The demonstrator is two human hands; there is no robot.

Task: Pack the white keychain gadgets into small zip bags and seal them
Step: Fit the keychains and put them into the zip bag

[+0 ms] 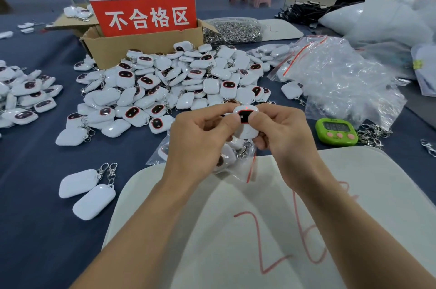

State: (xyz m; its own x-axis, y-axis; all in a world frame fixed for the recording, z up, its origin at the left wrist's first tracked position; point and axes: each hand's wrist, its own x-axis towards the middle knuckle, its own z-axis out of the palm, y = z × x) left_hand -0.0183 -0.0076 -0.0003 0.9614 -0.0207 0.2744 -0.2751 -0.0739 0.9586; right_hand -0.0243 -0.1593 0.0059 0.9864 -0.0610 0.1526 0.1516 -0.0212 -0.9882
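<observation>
- The left hand (200, 140) and right hand (285, 133) both pinch one white rounded plastic keychain gadget (245, 123), thumbs curled onto its dark, red-lit face, just left of the green plastic digital timer (337, 131).
- Beneath the hands, a small clear zip bag (238, 163) seemingly holds more gadgets.
- A heap of loose white gadgets (169, 83) lies farther left of the timer.

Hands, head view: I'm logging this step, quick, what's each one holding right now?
Left hand: pinches the white gadget, fingers curled.
Right hand: pinches the same gadget.
</observation>
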